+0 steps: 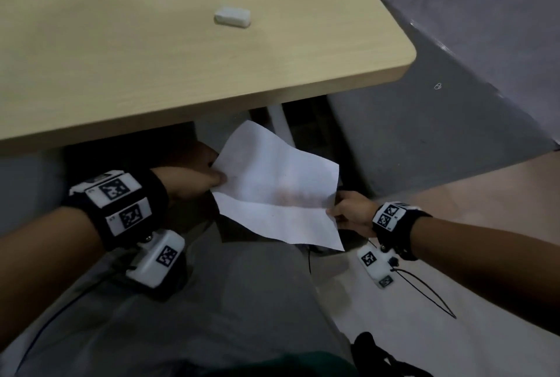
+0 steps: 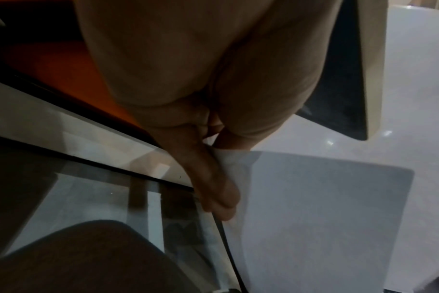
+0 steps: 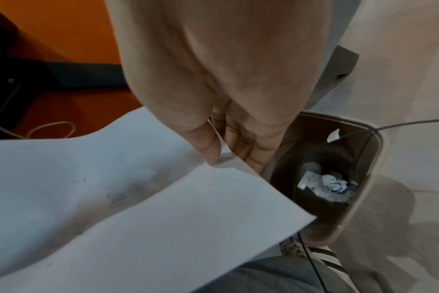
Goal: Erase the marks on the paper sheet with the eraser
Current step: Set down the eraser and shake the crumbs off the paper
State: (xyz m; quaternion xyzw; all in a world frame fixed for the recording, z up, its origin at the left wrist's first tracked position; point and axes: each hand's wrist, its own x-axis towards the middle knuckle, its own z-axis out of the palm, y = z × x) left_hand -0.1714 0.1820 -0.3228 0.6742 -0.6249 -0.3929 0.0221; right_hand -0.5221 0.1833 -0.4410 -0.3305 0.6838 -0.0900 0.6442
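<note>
- Two hands hold the paper sheet (image 1: 272, 192) below the near edge of the table (image 1: 121, 73), off the tabletop, over the person's lap and a waste bin (image 3: 351, 178) on the floor.
- Left hand (image 1: 194, 178) pinches the sheet's left edge, thumb on top, fingers (image 2: 213, 188) underneath.
- Sheet sags in the middle, one crease across it; faint pencil marks (image 3: 115, 196) show in the right wrist view, barely visible from the head view.
- Right hand (image 1: 351, 210) pinches the sheet's near right edge, thumb above, fingers (image 3: 253, 150) below; the hands are well apart, sheet stretched between them.
- Eraser (image 1: 232, 16) lies alone far up the table, right of centre, untouched by either hand.
- Step in hand, likely: tipping eraser crumbs into the bin or bringing the sheet back up; cannot tell which.
- To do it well: keep both pinches firm and even so the thin sheet does not tear or fold at the crease.
- If shaking, tilt the low edge toward the bin, which sits at the right.
- Next, lay the sheet flat on the table near the eraser, marks up, one hand pressing it down, the other rubbing.
- Risk: sheet catching the table edge on the way up.
</note>
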